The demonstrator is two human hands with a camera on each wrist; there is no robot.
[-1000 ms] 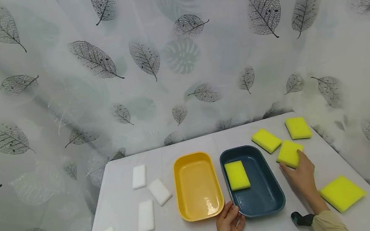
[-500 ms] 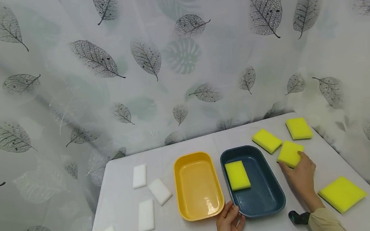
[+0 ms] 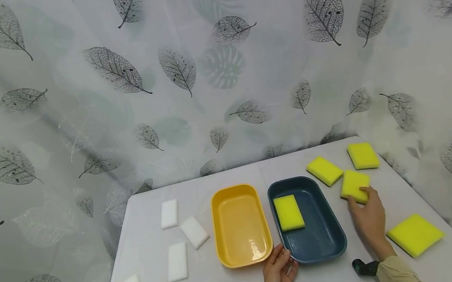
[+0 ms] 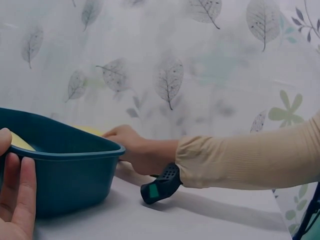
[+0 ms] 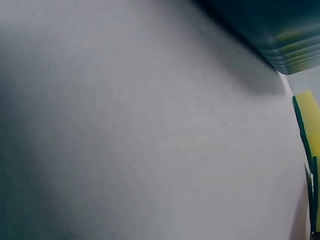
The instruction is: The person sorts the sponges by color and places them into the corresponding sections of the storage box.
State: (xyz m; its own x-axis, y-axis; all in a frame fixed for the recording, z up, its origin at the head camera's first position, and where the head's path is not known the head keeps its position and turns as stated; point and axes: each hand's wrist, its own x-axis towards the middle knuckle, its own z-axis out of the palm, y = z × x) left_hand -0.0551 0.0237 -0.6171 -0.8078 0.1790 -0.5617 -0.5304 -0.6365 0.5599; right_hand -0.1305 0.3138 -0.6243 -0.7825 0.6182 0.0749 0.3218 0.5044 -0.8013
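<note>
Toward the far right of the table, my right hand (image 3: 368,213) pinches a yellow sponge (image 3: 352,183) between thumb and fingers. The sponge appears to rest on the cloth. At the near left corner of the dark blue tray (image 3: 322,245), my left hand (image 3: 277,272) touches rim and outer wall with mostly straight fingers (image 4: 24,195). Another yellow sponge (image 3: 289,213) lies inside that tray. Yellow sponges (image 5: 311,120) with dark green scouring sides stand at the right edge of the right wrist view, where my right hand is hardly visible.
A yellow tray (image 3: 240,226) stands left of the blue one. Several white sponge blocks (image 3: 177,262) lie farther left. More yellow sponges (image 3: 415,235) lie on the right. A black device (image 3: 365,267) sits at my right wrist. A leaf-print curtain (image 3: 203,70) hangs behind the table.
My right thumb has moved slightly right along the sponge's near edge, and the sponge has turned a little under the fingers. The left hand and both trays stay in place.
</note>
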